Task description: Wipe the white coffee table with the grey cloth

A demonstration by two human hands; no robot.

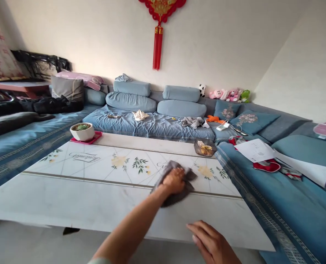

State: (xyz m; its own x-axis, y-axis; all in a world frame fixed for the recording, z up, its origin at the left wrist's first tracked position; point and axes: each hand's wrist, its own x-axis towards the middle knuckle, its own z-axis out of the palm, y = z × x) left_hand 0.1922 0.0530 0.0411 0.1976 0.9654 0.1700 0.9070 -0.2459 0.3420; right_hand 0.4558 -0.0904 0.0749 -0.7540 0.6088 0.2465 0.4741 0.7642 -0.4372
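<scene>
My left hand (pixel 174 180) reaches out over the white marble-patterned table (pixel 69 198) and is closed on a crumpled grey cloth (pixel 179 198), pressing it against the tabletop right of the middle. My right hand (pixel 211 242) lies flat at the table's near edge, fingers stretched out towards the left, holding nothing.
A white bowl with a plant (pixel 82 131) stands on a red tray at the table's far left corner. A dark glass dish (pixel 205 147) sits at the far right corner. A blue sofa (pixel 289 205) wraps round the table, strewn with papers (pixel 255 149), cushions, clothes and plush toys.
</scene>
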